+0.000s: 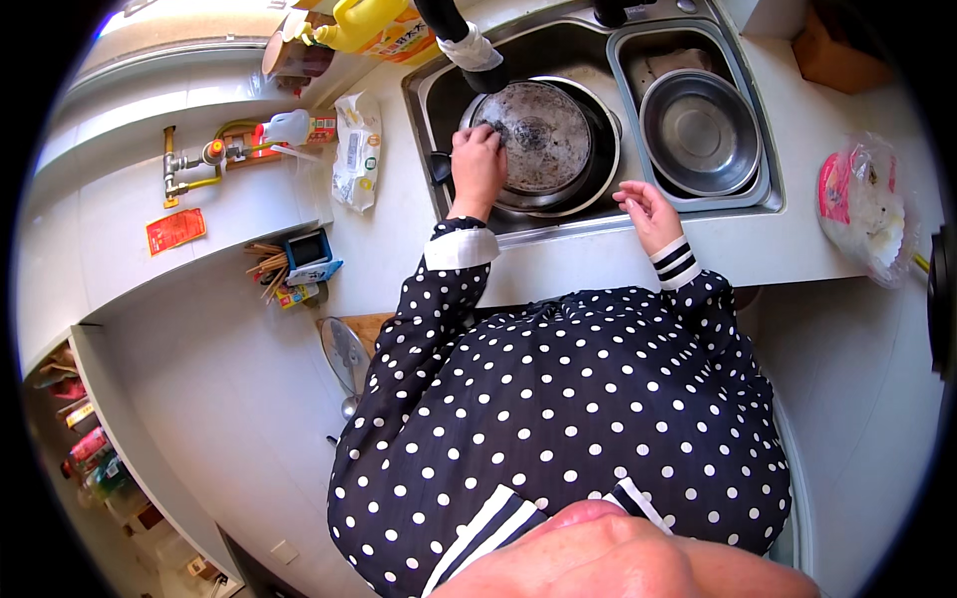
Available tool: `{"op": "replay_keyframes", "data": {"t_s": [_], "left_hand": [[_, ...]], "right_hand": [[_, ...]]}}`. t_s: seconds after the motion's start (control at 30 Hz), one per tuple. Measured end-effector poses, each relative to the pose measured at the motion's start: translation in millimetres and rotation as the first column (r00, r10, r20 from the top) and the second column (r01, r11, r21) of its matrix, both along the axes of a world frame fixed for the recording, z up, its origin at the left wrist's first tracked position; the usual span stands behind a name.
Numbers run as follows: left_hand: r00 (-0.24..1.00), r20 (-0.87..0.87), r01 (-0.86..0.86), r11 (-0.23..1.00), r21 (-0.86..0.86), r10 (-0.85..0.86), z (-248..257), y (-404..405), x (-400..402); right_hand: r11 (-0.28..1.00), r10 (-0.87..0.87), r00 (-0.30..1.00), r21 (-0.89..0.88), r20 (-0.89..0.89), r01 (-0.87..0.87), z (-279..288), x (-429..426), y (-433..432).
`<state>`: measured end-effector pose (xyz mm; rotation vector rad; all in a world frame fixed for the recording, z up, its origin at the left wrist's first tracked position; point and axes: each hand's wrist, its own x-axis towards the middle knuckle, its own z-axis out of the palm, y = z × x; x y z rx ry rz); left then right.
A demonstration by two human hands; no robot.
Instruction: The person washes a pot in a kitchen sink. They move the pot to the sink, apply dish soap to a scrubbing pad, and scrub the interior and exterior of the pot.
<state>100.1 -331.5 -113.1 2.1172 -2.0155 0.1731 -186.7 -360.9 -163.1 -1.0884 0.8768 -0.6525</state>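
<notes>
An upturned pan (pixel 549 149) lies in the large steel sink basin (pixel 598 71), its scorched, stained underside facing up. A dark vessel with a pale rim (pixel 614 161) sits beneath it. My left hand (pixel 481 166) is on the left part of the pan's underside, its fingers bunched on a small dark clump (pixel 499 133) that looks like a scouring pad. Beside my left wrist is a black handle (pixel 440 167). My right hand (pixel 652 215) hovers at the sink's front rim, fingers loosely curled and holding nothing.
A black faucet spout with white wrapping (pixel 472 56) hangs over the basin. At right, a steel bowl (pixel 699 133) sits in a grey draining basket (pixel 624 97). A wipes packet (pixel 357 153), a yellow jug (pixel 362 22) and a plastic bag (pixel 871 205) flank the sink.
</notes>
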Motion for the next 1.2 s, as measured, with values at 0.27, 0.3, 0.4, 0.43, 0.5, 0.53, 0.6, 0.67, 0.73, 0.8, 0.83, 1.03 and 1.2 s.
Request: {"op": "replay_keyframes", "data": {"t_s": [0.27, 0.3, 0.4, 0.43, 0.5, 0.53, 0.6, 0.67, 0.73, 0.8, 0.83, 1.03, 1.2], "left_hand": [[1.0, -0.012, -0.01, 1.0, -0.002, 0.01, -3, -4, -5], [0.997, -0.037, -0.063, 0.996, -0.057, 0.061, -5, 0, -3], [0.996, -0.003, 0.086, 0.996, 0.024, -0.086, -11, 34, -33], [0.992, -0.017, 0.128, 0.992, 0.015, -0.128, -13, 37, -34], [0.999, 0.017, 0.043, 0.998, 0.052, -0.044, -7, 16, -14], [1.0, 0.005, -0.006, 1.0, 0.008, 0.006, -3, 2, -3], [0.999, -0.026, -0.042, 0.999, -0.017, 0.042, -4, -1, -4], [0.999, -0.006, 0.054, 0.998, -0.007, -0.054, -9, 21, -24], [0.997, -0.025, 0.077, 0.996, 0.033, -0.077, -12, 30, -31], [1.0, -0.008, -0.002, 1.0, 0.007, 0.002, -11, 7, -15], [0.999, -0.043, -0.029, 0.999, -0.021, 0.028, -1, -7, -12], [0.998, -0.011, 0.057, 0.998, -0.006, -0.057, -15, 30, -26], [0.997, -0.015, -0.081, 0.996, -0.038, 0.08, -12, 16, -19]], "right_hand": [[0.997, 0.061, 0.998, -0.05, -0.001, -0.061, -3, 6, 2], [0.995, 0.077, 0.997, -0.058, -0.018, -0.078, -1, 6, 3], [0.994, 0.081, 0.996, -0.068, -0.036, -0.084, 3, 8, 3], [0.996, 0.071, 0.997, -0.06, -0.026, -0.073, 1, 9, 2], [0.997, 0.063, 0.998, -0.035, -0.009, -0.063, -4, 11, 3], [0.993, 0.094, 0.995, -0.065, -0.031, -0.096, -4, 12, 2], [0.991, 0.121, 0.993, -0.05, -0.014, -0.122, 7, 14, 2], [0.988, 0.142, 0.99, -0.059, -0.018, -0.143, 13, 14, 1], [0.991, 0.125, 0.992, -0.036, -0.02, -0.126, 8, 14, 4], [0.994, 0.102, 0.995, -0.037, -0.017, -0.102, -2, 16, 2], [0.99, 0.116, 0.992, -0.071, -0.052, -0.119, 7, 15, -3], [0.993, 0.117, 0.992, -0.03, -0.042, -0.118, -2, 13, 3], [0.986, 0.144, 0.989, -0.086, -0.019, -0.145, 5, 22, 0]]}}
